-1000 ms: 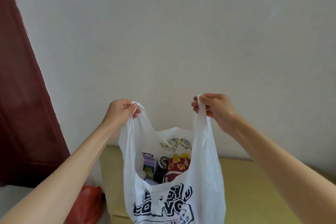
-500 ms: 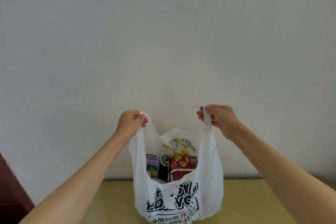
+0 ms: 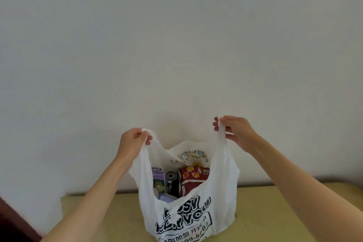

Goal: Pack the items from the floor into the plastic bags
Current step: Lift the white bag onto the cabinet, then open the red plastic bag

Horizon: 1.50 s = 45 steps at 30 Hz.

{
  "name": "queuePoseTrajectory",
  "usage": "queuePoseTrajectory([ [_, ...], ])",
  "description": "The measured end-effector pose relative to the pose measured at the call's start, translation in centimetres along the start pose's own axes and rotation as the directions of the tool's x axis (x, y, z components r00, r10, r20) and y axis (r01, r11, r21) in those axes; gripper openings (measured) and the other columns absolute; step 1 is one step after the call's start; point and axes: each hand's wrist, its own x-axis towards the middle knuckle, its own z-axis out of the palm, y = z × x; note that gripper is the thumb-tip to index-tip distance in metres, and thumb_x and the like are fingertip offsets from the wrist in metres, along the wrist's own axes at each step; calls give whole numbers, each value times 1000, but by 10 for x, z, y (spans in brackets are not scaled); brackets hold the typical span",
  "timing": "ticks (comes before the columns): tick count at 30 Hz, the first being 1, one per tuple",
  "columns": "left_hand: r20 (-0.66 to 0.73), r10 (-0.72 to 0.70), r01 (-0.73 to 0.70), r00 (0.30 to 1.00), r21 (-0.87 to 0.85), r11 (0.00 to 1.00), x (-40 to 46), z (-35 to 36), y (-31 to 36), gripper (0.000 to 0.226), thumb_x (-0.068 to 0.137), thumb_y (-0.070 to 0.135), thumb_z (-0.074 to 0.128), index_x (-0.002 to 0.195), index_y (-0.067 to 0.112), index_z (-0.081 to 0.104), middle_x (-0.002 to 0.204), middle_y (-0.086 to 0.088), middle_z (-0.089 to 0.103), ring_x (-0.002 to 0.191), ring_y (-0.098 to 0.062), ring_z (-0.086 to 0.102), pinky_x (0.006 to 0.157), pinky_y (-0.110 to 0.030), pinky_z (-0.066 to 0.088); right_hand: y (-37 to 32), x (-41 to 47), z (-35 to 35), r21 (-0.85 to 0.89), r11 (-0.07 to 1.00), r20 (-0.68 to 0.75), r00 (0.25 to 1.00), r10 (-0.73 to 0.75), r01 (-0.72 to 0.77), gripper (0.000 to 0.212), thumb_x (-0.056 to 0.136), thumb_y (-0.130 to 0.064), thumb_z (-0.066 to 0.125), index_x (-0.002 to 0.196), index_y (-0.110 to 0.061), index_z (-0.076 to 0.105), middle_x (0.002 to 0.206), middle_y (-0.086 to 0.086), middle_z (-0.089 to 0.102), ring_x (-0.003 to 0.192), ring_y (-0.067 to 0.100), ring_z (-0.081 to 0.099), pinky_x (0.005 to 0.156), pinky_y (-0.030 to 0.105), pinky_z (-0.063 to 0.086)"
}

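Note:
A white plastic bag [image 3: 220,198] with black print stands on a yellowish surface [image 3: 275,212] by the wall. My left hand [image 3: 131,143] pinches the bag's left handle and my right hand [image 3: 235,131] pinches its right handle, holding the mouth wide. Inside I see a red snack packet [image 3: 192,178], a small black handheld fan [image 3: 172,180] and a purple box [image 3: 158,178]. The lower contents are hidden by the bag's front wall.
A plain white wall [image 3: 176,45] fills most of the view. A dark red curtain or door edge [image 3: 11,224] shows at the bottom left corner. The yellowish surface stretches left and right of the bag.
The view has swung right, so the dark red edge and a red bag on the left slid out of sight. The white bag has sunk lower in view. Both hands keep their hold.

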Motion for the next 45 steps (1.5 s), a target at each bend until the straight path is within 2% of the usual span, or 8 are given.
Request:
queuePoseTrajectory([
  [9, 156, -90, 92, 984, -7, 996, -3, -15, -9, 14, 89, 4, 54, 83, 6, 65, 81, -8, 70, 61, -8, 68, 60, -20, 54, 5, -9, 6, -87, 996, 61, 998, -11, 16, 13, 91, -8, 54, 92, -8, 67, 96, 7, 69, 89, 23, 65, 77, 32, 54],
  [20, 94, -150, 157, 984, -78, 984, -53, -13, -34, 12, 90, 9, 54, 87, 7, 66, 85, -5, 70, 73, -15, 65, 64, -22, 51, 44, -54, 0, -27, 1000, 81, 997, -12, 14, 18, 93, -11, 51, 98, -3, 66, 95, 11, 68, 84, 21, 67, 66, 23, 56],
  [25, 26, -18, 7, 999, 353, 935, -73, -18, -46, 16, 92, 25, 51, 98, 14, 62, 97, -3, 64, 88, -18, 58, 77, -29, 42, 47, -65, -5, -130, 991, 72, 997, -32, 41, 19, 92, -10, 52, 83, -5, 69, 93, 6, 70, 82, 18, 67, 73, 26, 57],
  [30, -13, 169, -85, 985, 823, 562, -103, -21, -62, 43, 89, 45, 50, 117, 12, 54, 118, -9, 56, 106, -32, 54, 85, -43, 43, 57, -82, -20, -328, 942, 86, 995, -43, 69, 18, 93, -16, 50, 86, -13, 67, 84, 2, 69, 85, 20, 65, 82, 32, 51],
  [37, 215, 512, -476, 832, 751, 458, -140, 12, -43, 57, 83, 49, 36, 128, 15, 45, 137, -11, 43, 125, -28, 38, 101, -44, 35, 88, -121, -53, -797, 516, 144, 928, -343, 314, 49, 92, -35, 51, 137, -19, 40, 138, -3, 46, 127, 17, 43, 104, 28, 32],
  [41, 436, 444, -617, 783, 636, 463, -188, 56, -80, 56, 89, 52, 31, 137, 23, 33, 147, -7, 29, 135, -25, 23, 108, -44, 30, 133, -166, -76, -914, 336, 119, 942, -313, 226, 58, 89, -47, 46, 140, -19, 36, 146, 5, 40, 133, 23, 40, 109, 45, 28],
  [43, 532, 368, -647, 763, 614, 452, -209, 74, -102, 57, 91, 57, 19, 139, 27, 30, 149, -5, 23, 137, -26, 17, 105, -48, 27, 159, -194, -87, -937, 314, 51, 949, -310, 153, 63, 85, -55, 37, 135, -17, 42, 140, 8, 48, 125, 26, 50, 101, 51, 36],
  [45, 610, 313, -680, 727, 579, 450, -224, 88, -117, 59, 91, 58, 16, 138, 26, 31, 148, -7, 25, 135, -28, 17, 102, -53, 30, 181, -228, -97, -944, 325, -31, 964, -264, 59, 65, 87, -57, 37, 142, -21, 32, 148, 6, 36, 134, 24, 38, 109, 49, 27],
])
